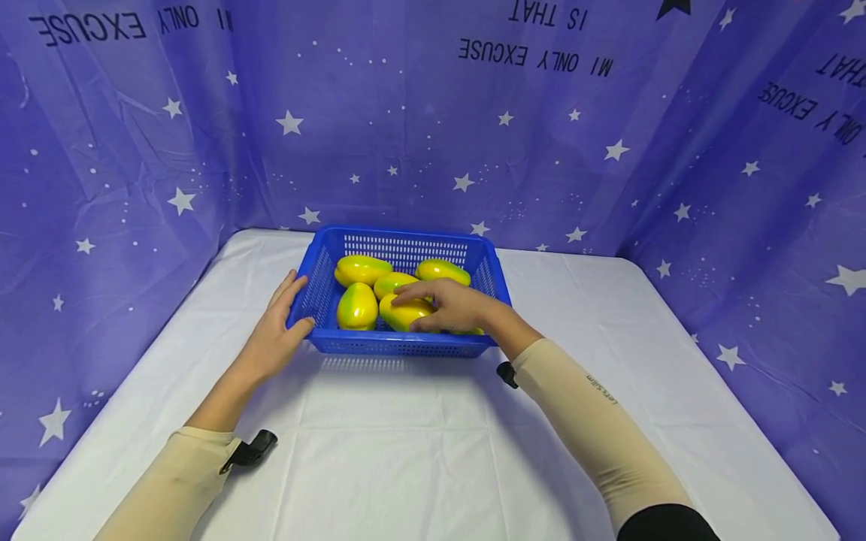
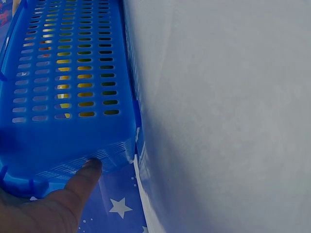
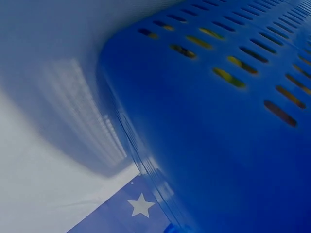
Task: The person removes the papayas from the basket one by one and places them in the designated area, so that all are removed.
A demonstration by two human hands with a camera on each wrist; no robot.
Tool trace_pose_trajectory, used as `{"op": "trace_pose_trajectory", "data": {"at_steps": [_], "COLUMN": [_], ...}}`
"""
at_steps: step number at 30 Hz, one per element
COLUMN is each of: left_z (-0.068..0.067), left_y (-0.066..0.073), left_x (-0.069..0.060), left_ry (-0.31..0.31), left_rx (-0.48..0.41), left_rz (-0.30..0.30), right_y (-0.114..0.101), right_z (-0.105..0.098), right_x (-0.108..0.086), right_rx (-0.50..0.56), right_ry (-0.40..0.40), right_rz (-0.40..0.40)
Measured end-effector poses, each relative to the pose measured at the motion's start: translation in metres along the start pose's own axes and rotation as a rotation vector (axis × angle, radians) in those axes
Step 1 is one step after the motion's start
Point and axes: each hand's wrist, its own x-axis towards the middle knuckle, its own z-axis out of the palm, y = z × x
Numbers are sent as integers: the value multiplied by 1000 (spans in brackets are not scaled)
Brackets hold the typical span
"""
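Several glossy yellow-green mangoes lie in a blue plastic basket (image 1: 399,344) with slotted walls. My left hand (image 1: 276,334) holds the basket's near left corner, thumb at the front rim and fingers along the left side. In the left wrist view, one finger (image 2: 83,182) of it presses the outer wall. Inside the basket, my right hand (image 1: 449,304) grips a mango (image 1: 395,312) at the front, its thumb on the near side and fingers over the far side. Another mango is partly hidden beneath this hand. The right wrist view shows the basket wall (image 3: 194,136), not the hand.
Other mangoes sit around the gripped one: one at back left (image 1: 363,269), one at front left (image 1: 357,306), one at back right (image 1: 443,271). The basket stands on a white-covered table (image 1: 379,451). A purple star-patterned curtain (image 1: 379,150) hangs behind and on both sides.
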Motion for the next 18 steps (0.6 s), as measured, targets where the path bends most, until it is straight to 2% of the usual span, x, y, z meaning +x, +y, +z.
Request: {"op": "trace_pose_trajectory", "data": {"at_steps": [12, 18], "left_z": [0, 1], "left_y": [0, 0], "left_x": [0, 1], "left_ry": [-1, 4], "left_rx": [-6, -15], "left_rz": [-1, 4], "right_y": [-6, -8], "right_z": [-10, -15], "right_x": [-4, -7], "right_rx": [-45, -55], "right_ry": [29, 52], "right_rz": [-32, -74]}}
